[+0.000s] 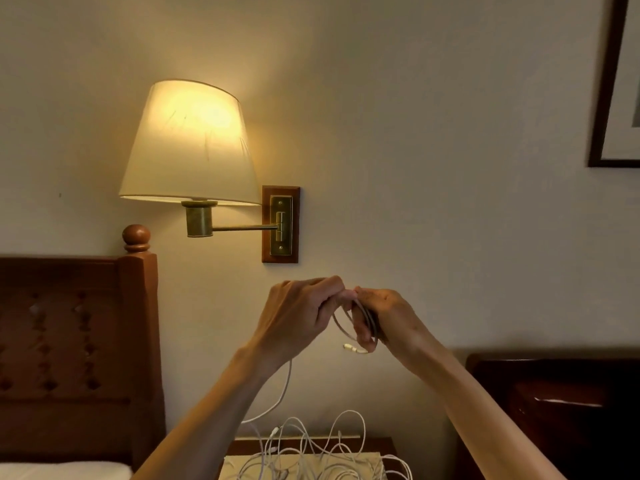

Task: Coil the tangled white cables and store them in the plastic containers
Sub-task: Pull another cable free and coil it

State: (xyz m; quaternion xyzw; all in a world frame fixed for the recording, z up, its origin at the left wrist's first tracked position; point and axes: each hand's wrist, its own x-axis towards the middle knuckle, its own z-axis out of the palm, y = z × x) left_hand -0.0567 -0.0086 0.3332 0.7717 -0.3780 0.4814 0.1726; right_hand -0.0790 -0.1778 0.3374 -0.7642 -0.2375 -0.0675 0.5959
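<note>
From my seat, the far left shows a carved reddish wooden headboard (76, 341) with a round knob on its post, and beside it a lit wall lamp (188, 143) with a smooth cream shade on a brass arm. My left hand (298, 318) is raised mid-frame, its fingers curled and pinching a thin white cable (349, 327) whose tail drops behind the wrist. Below, a tangled heap of white cables (318, 452) lies on the wooden worktop (384, 445). My right hand (384, 317) meets the left, fingers wrapped round the cable's small coil, a plug end dangling beneath. A dark glossy wooden piece (554, 393) stands at right, under a dark picture frame (609, 84).
</note>
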